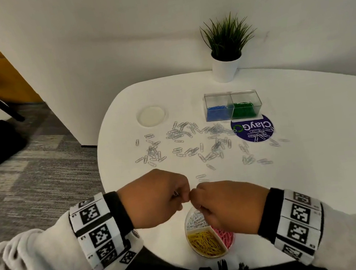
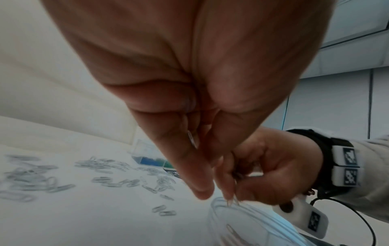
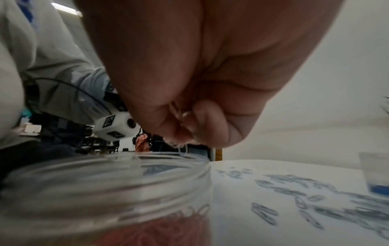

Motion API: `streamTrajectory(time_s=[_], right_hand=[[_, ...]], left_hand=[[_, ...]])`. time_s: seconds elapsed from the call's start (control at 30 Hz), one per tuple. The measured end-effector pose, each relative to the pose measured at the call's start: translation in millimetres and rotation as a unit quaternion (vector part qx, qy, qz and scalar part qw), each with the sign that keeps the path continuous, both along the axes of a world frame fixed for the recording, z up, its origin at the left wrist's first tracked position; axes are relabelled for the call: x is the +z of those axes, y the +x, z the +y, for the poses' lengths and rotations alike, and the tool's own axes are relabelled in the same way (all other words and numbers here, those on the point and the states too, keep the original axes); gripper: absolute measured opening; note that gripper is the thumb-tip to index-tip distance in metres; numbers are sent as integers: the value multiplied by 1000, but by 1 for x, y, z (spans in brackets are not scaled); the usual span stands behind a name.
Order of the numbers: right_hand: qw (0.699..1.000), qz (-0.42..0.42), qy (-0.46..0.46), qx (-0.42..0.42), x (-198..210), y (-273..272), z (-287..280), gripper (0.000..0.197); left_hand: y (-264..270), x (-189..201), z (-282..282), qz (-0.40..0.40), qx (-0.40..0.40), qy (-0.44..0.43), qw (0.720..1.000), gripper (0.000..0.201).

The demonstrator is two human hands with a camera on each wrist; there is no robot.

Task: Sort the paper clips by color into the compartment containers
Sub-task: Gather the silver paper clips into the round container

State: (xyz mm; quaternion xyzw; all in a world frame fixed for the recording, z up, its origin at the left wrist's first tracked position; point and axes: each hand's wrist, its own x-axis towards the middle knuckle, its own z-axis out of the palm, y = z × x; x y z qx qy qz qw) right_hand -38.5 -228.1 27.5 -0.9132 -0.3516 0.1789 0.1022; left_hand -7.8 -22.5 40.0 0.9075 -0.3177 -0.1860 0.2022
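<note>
Near the table's front edge stands a round clear container (image 1: 186, 230) with white, yellow (image 1: 206, 242) and pink (image 1: 226, 236) clips in separate sections. My two hands meet just above its white section. The left hand (image 1: 179, 198) is curled, and a white clip (image 2: 192, 139) shows between its fingers. The right hand (image 1: 200, 203) pinches a few white clips (image 3: 181, 146) over the container's rim (image 3: 126, 174). Several loose white clips (image 1: 196, 141) lie scattered across the table's middle. A clear two-part box (image 1: 231, 96) at the back holds blue and green clips.
A round white lid (image 1: 151, 116) lies at the back left of the white table (image 1: 315, 160). A potted plant (image 1: 226, 46) stands behind the box. A blue round sticker (image 1: 253, 129) has clips on it. The table's curved edge drops to carpet on the left.
</note>
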Motion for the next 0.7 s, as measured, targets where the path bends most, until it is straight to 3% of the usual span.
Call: streamTrajectory(time_s=[0.1,0.27,0.37,0.5,0.6,0.7], right_hand=[[999,-10,-34,20,-7,-2,2,29],[1000,6,-2,26,-1,-5,1,56],[999,20,42,11,5,-9,0,52],[999,-12,34,2,3,-10,-4,40],[995,-25,93,15,-11,-8,-8,43],[988,-56,143,-13,-23,-9,-14,31]], left_hand=[[0,-3,3,5,6,16,1000,18],[-2,-6,-3,8,-9,28,1000,14],[-3,-9,-8,-5,-19,39,999,18],[-1,-12,-9,-12,-4,30,999,17],[-1,-14,-8,-29,15,9,999,14],[1,-15,-5,-39,49,-17,998,17]])
